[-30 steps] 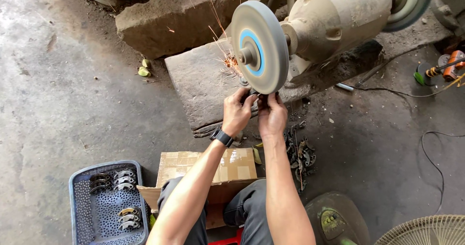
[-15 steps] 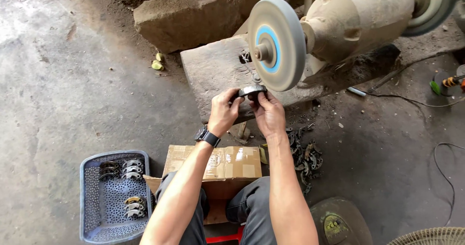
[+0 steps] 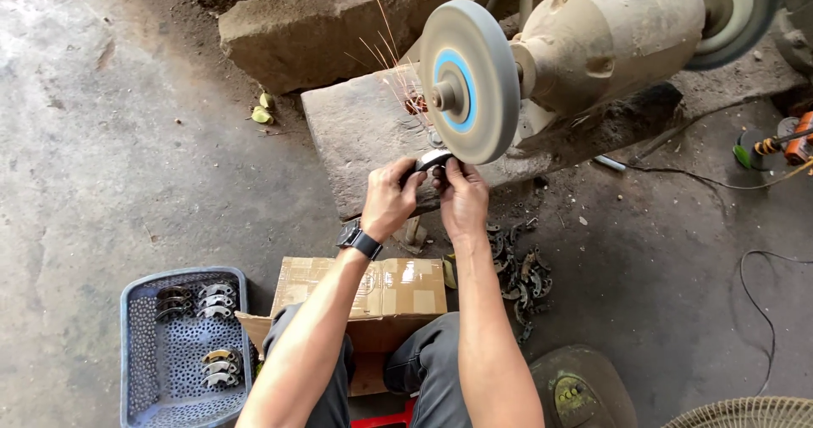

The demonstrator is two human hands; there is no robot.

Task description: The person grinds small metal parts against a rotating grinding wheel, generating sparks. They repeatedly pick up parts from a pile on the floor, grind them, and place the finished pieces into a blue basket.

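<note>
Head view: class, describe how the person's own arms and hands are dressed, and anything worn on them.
Both forearms are bare, with no sleeves in view. The left hand and right hand wear no gloves. A black wristwatch with a dark strap sits on the left wrist; the right wrist is bare.

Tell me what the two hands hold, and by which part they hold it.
Both hold one small curved metal piece by its ends, left hand and right hand, against the grinding wheel.

matt grinding wheel [image 3: 470, 81], rough stone slab [image 3: 364, 140]
</note>
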